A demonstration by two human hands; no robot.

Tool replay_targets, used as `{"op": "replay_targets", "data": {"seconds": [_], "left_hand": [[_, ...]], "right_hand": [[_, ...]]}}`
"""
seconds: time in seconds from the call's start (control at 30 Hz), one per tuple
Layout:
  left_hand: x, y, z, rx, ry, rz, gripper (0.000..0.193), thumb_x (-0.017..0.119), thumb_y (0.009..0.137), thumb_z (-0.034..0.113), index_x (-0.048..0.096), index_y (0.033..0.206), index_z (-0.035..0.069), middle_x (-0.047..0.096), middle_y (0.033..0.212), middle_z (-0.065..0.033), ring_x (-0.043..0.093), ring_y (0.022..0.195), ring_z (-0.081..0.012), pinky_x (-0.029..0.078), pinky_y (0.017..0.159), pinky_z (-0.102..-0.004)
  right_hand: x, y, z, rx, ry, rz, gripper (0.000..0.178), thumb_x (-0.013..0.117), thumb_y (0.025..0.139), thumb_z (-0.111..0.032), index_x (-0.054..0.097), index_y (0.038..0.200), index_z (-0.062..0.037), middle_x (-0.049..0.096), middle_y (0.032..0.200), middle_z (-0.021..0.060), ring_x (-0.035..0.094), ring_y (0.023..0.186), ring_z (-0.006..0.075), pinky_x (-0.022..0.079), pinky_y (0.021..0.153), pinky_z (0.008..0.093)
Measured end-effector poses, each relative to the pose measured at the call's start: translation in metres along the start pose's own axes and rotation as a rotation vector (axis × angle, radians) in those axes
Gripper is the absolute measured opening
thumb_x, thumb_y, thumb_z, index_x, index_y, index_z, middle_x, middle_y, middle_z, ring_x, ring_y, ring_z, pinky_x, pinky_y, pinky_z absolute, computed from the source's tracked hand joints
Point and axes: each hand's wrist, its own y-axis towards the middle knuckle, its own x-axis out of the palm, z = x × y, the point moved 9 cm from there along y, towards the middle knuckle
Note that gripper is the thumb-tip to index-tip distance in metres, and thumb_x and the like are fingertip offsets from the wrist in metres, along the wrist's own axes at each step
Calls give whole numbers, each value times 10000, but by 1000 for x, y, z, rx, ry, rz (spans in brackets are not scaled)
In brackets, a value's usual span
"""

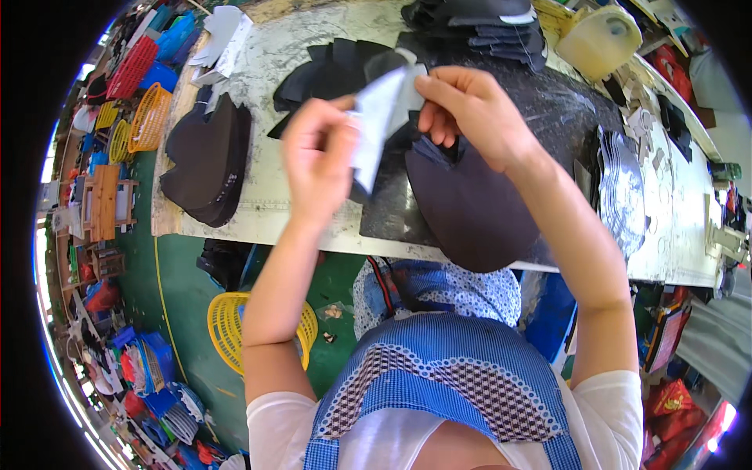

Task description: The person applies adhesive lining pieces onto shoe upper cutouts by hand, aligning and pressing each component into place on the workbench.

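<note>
Above the work table, a thin white sheet-like piece [380, 117], blurred and folded or bent, is stretched between my hands. My left hand [319, 160] pinches its near left edge between thumb and fingers. At its far right edge, the thumb and forefinger of my right hand [474, 110] are closed on it, with the other fingers curled. Below my right hand lies a large dark, rounded flat cut piece [470, 204], overhanging the table's front edge. Fanned black cut pieces [337, 70] lie beyond my left hand, partly hidden by it.
A stack of dark shaped pieces [207, 160] sits at the table's left. Shiny stacked pieces [620, 184] lie to the right, black stacks [486, 27] at the back, beside a yellowish container [599, 43]. A yellow basket [227, 333] stands on the green floor below.
</note>
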Motion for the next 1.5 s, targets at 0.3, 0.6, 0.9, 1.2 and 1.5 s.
{"op": "replay_targets", "data": {"seconds": [0.3, 0.6, 0.9, 1.2, 1.5], "left_hand": [[-143, 52, -71, -299, 606, 84, 159, 656, 920, 162, 624, 899, 8, 617, 818, -8, 547, 753, -72, 434, 678, -222], [126, -55, 44, 466, 429, -703, 421, 714, 833, 155, 603, 1230, 65, 597, 1296, -121, 560, 1222, -289, 427, 1043, -401], [160, -115, 20, 498, 641, -856, 571, 743, 793, 225, 563, 1306, 49, 582, 1352, -126, 531, 1277, -312, 401, 1059, -457], [143, -80, 59, 341, 364, -647, 289, 707, 818, 67, 641, 1093, 8, 647, 1179, -170, 638, 1043, -311, 511, 903, -393], [186, -92, 64, 319, 245, -819, 221, 725, 784, 24, 684, 1001, 35, 670, 1094, -126, 671, 945, -270, 538, 822, -358]], "right_hand": [[-62, -168, -57, -246, 326, 418, 231, 547, 997, -171, 634, 891, 15, 691, 718, 143, 651, 530, 178, 504, 447, 265], [-1, -238, 120, 515, 435, 383, 354, 579, 1003, -280, 689, 960, 54, 727, 836, 145, 704, 684, 162, 552, 575, 249], [-187, -273, 20, -60, -516, 991, 104, 717, 872, -118, 709, 883, -14, 669, 799, 72, 631, 693, 146, 500, 648, 281], [-260, -251, 45, 205, -764, 646, 204, 766, 826, -193, 701, 857, -2, 627, 758, 35, 536, 686, 109, 443, 636, 287], [-239, -251, 24, -91, -857, 824, 146, 744, 853, -157, 671, 849, -30, 571, 791, 30, 551, 702, 144, 431, 645, 289]]}}
